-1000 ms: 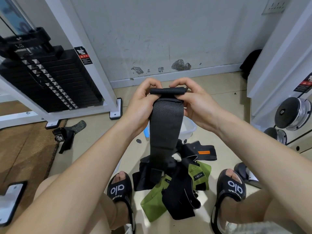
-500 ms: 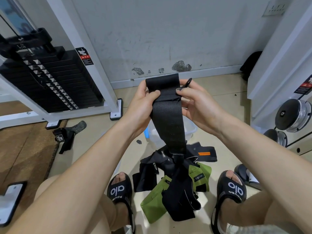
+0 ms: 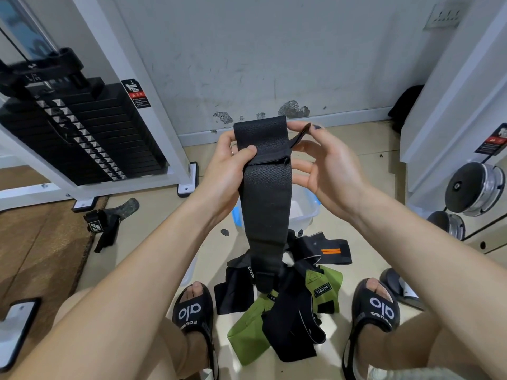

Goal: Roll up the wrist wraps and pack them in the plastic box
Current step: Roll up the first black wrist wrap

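Note:
A long black wrist wrap (image 3: 264,204) hangs unrolled in front of me, its top end flat and upright. My left hand (image 3: 229,167) grips the wrap near the top seam, thumb across its front. My right hand (image 3: 325,163) pinches the wrap's thin black thumb loop (image 3: 300,137) between thumb and forefinger, the other fingers spread loosely. Behind the wrap, on the floor, stands the clear plastic box (image 3: 306,207), mostly hidden. A pile of black and green wraps (image 3: 285,305) lies between my feet.
A black weight stack (image 3: 82,133) in a white frame stands at the left. A black strap (image 3: 105,223) lies on the floor by a brown mat (image 3: 35,256). Chrome dumbbells (image 3: 474,187) sit on a rack at the right. My two sandalled feet flank the pile.
The rolled top end of the wrap has come undone and now stands flat. My right hand has shifted from the wrap's edge to the thumb loop.

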A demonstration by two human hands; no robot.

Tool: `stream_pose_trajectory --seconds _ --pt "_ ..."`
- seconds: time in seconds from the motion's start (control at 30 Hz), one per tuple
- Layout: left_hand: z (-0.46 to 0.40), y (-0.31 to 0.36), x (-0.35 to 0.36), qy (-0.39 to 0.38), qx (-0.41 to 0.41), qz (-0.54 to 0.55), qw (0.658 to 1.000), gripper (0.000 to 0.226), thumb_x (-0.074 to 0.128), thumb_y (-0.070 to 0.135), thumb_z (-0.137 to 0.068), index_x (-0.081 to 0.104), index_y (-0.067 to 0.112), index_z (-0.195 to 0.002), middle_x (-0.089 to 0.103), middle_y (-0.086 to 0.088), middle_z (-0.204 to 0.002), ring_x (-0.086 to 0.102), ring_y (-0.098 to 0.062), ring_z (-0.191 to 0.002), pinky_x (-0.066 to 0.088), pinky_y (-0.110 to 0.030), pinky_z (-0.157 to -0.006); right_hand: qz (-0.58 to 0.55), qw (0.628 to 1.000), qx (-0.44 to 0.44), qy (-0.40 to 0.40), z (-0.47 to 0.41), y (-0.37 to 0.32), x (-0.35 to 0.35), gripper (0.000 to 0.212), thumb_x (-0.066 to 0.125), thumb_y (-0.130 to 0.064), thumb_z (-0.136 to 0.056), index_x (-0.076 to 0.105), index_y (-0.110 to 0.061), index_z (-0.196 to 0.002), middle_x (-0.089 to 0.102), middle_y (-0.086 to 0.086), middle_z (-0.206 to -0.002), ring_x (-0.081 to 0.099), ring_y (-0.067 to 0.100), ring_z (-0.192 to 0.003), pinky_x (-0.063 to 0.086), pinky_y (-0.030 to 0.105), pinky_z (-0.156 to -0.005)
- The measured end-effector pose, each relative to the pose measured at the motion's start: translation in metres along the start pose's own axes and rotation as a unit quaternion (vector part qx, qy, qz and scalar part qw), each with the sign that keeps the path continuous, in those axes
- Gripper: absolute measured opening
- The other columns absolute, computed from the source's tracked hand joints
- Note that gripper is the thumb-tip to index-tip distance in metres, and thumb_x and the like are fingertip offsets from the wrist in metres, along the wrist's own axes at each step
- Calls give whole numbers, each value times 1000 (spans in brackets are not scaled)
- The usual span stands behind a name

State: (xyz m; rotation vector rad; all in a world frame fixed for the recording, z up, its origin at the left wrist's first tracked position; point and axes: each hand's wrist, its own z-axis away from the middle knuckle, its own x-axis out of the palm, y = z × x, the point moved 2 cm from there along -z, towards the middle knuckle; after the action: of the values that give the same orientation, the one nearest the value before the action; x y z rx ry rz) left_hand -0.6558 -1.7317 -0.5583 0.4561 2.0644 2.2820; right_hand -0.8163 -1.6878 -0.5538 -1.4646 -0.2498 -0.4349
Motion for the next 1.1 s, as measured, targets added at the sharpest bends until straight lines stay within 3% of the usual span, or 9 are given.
stream_pose_trajectory --seconds 0.13,0.27,0.6,0.73,0.87,0.93,1.0,1.1 --pt "2 -1 1 -15 -1 6 1000 30 48 0 -106 50 5 -135 69 -10 -115 70 -17 -101 57 -29 -88 37 999 -19 3 1 -1 1 11 51 -23 -107 57 -15 -104 69 1 -91 66 21 -75 59 36 -70" --pt "1 -3 1 -28 -5 2 1000 33 48 2 -106 50 1 -138 66 -22 -132 69 -22 -107 57 -33 -93 40 999 -18 3 1 -1 1 16 58 -22 -104 52 -18 -90 66 2 -93 61 18 -75 58 34 -69" --pt "1 -2 0 -60 5 25 998 35 47 1 -106 50 -1 -140 60 -26 -140 65 -29 -116 53 -38 -100 -82 995 54 -31 0 -3 -1 7 55 -17 -104 55 -16 -97 68 4 -89 70 23 -86 61 38 -87" --pt "3 -3 1 -61 13 10 998 34 47 0 -106 50 0 -140 64 -21 -136 67 -24 -112 54 -36 -98 -18 999 20 -28 1 -5 -1 17 57 -15 -102 51 -17 -87 67 3 -90 66 20 -81 61 37 -82" --pt "2 -1 2 -66 22 5 998 35 47 -1 -106 50 1 -140 65 -20 -132 67 -22 -111 53 -36 -100 -55 997 41 -28 -1 -4 -4 12 59 -15 -101 52 -17 -91 66 3 -88 66 18 -78 60 34 -80" --pt "3 -2 2 -77 28 -5 997 34 46 -1 -106 50 1 -139 68 -17 -125 67 -20 -109 54 -33 -97 -55 997 57 -16 -3 -2 -5 12 60 -14 -100 51 -18 -94 61 2 -83 59 16 -68 53 30 -68" --pt "3 -4 1 -90 37 -20 995 33 46 -2 -106 50 1 -138 68 -10 -119 67 -18 -108 54 -31 -96 -56 996 65 0 -5 0 -5 20 59 -8 -99 47 -18 -87 52 -2 -71 41 10 -55 34 22 -50" --pt "2 -7 0 -100 49 -45 993 33 46 -3 -105 51 3 -137 67 -7 -118 64 -17 -110 52 -32 -98 -91 992 84 18 -6 -1 -8 30 55 -1 -100 41 -19 -80 40 -9 -58 31 3 -47 20 16 -39"
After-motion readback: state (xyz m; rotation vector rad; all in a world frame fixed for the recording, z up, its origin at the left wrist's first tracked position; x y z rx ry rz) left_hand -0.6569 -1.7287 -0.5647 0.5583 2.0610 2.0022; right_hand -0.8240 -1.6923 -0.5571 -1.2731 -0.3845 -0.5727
